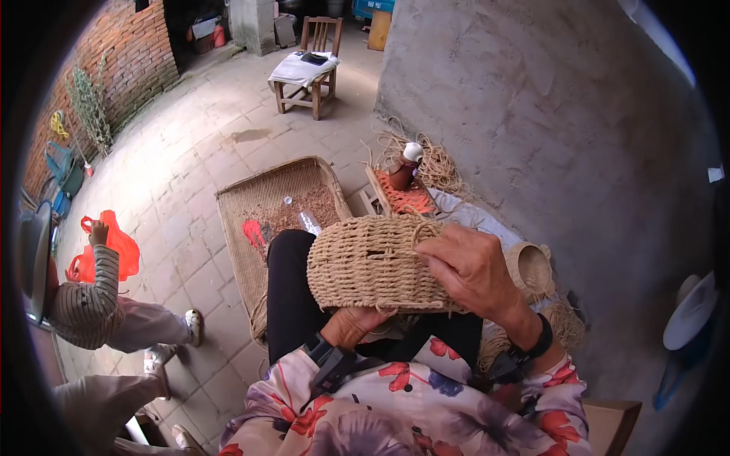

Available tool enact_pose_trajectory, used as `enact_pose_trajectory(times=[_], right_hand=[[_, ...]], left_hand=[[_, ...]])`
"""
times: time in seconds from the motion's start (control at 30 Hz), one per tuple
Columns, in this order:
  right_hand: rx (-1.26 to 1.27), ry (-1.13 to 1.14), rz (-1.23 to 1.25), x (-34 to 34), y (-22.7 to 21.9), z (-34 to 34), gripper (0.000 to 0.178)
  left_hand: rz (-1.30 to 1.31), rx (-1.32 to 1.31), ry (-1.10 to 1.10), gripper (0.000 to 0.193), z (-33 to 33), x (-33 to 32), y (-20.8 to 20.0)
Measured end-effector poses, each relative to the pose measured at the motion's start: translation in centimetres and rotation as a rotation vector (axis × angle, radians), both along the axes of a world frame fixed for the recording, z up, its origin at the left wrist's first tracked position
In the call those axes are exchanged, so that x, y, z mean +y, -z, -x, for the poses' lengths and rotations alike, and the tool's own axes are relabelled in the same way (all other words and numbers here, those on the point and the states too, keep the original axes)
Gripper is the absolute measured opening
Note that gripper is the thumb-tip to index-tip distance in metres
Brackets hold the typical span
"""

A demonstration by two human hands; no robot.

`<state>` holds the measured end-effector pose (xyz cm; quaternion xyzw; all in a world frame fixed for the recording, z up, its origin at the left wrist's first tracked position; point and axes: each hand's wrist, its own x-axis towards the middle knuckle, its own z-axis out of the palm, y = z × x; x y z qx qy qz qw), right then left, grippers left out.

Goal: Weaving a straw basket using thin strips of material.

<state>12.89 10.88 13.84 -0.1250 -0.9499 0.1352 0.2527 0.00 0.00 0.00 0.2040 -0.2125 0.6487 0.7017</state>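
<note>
A tan woven basket (372, 262) of twisted straw cord rests across my lap, its ribbed side facing up. Beneath its near edge my left hand (356, 325) holds it from below, with most of the fingers hidden under the weave. At the basket's upper right, my right hand (473, 272) is closed, thumb and fingers pinched on a strand of straw cord (427, 228) that loops at the rim. A small dark gap shows in the weave near the middle.
A shallow woven tray (236, 220) with brown bits lies ahead-left. Near the wall stand an orange-topped stool (403, 199) with a brown jar, coiled cord (449, 171) and a smaller basket (528, 266). Two people are at left, one holding a red bag (122, 243). A chair (308, 72) stands farther off.
</note>
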Motion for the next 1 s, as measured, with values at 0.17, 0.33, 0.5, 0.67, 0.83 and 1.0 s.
enact_pose_trajectory(times=[0.17, 0.33, 0.5, 0.67, 0.83, 1.0], right_hand=[[-0.1, -0.081, -0.121, 0.0, -1.4, 1.4, 0.01], [-0.17, -0.118, -0.165, 0.2, -1.7, 2.7, 0.007], [-0.185, -0.148, -0.144, 0.7, 0.0, 3.6, 0.007], [-0.275, -0.057, 0.008, 0.0, 1.4, 3.6, 0.014], [0.071, -0.081, 0.067, -0.8, 2.9, 3.0, 0.023], [0.079, 0.031, 0.168, -0.7, 4.1, 1.8, 0.022]], left_hand=[[0.101, 0.944, -0.779, 0.044, -0.2, -2.1, 7.8], [0.129, 0.026, -0.013, 0.045, 0.3, -0.8, 7.6], [0.292, 0.125, -0.106, 0.049, 0.5, -2.0, 5.6], [0.48, 0.91, -0.385, 0.046, 1.5, -4.1, 6.1], [0.316, 1.591, -0.755, 0.046, 2.8, -3.0, 9.5], [0.416, 0.434, -0.286, 0.042, 2.3, -1.9, 10.6]])
